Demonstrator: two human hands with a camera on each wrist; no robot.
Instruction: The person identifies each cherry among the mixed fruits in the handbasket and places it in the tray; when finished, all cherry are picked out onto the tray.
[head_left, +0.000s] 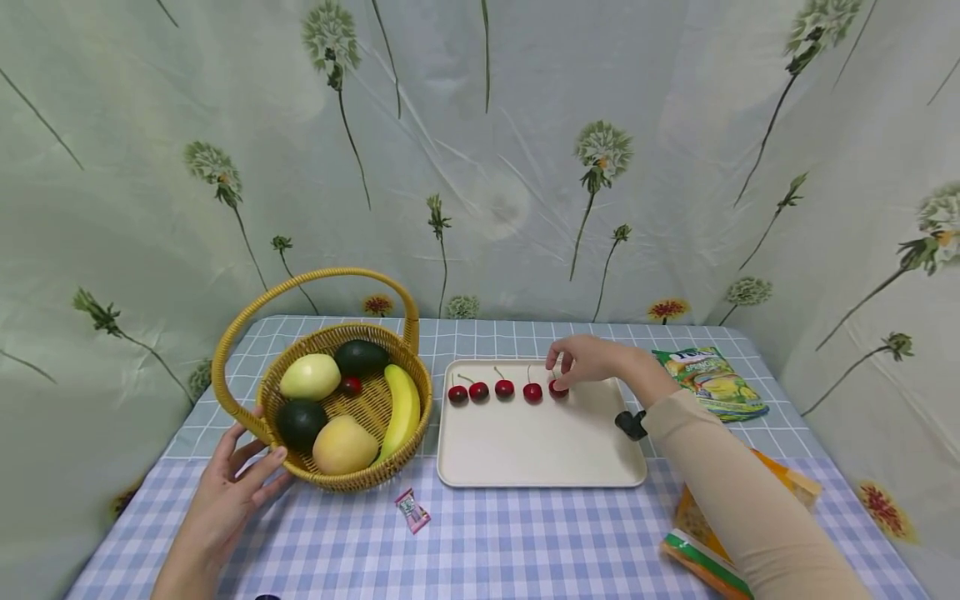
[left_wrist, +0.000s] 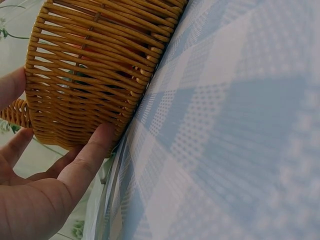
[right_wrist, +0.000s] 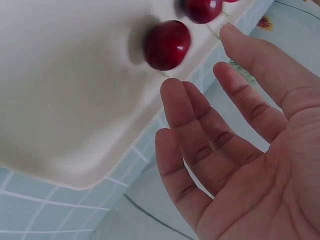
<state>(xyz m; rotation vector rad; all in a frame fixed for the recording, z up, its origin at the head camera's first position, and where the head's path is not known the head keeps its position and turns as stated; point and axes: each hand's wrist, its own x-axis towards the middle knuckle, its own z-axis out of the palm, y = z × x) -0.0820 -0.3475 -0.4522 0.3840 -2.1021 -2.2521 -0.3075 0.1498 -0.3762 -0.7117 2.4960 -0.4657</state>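
Observation:
My left hand [head_left: 228, 496] touches the near left side of a yellow wicker basket [head_left: 418, 367], beside the foot of its tall handle. In the left wrist view its fingers [left_wrist: 85, 160] lie extended against the woven wall. Several dark red cherries with stems stand in a row along the far part of a cream tray [head_left: 540, 450]. My right hand [head_left: 588, 360] hovers over the row's right end, by the last cherry [right_wrist: 167, 45]. Its fingers are relaxed and spread, with nothing between them; the fingertips are just apart from that cherry.
Inside the basket lie a banana [head_left: 403, 408], a peach-like fruit [head_left: 345, 446], a pale green fruit [head_left: 310, 377], two dark green fruits and one small red fruit [head_left: 350, 385]. A small pink wrapped candy [head_left: 413, 510] lies in front. Green [head_left: 712, 379] and orange [head_left: 697, 533] snack bags lie at right.

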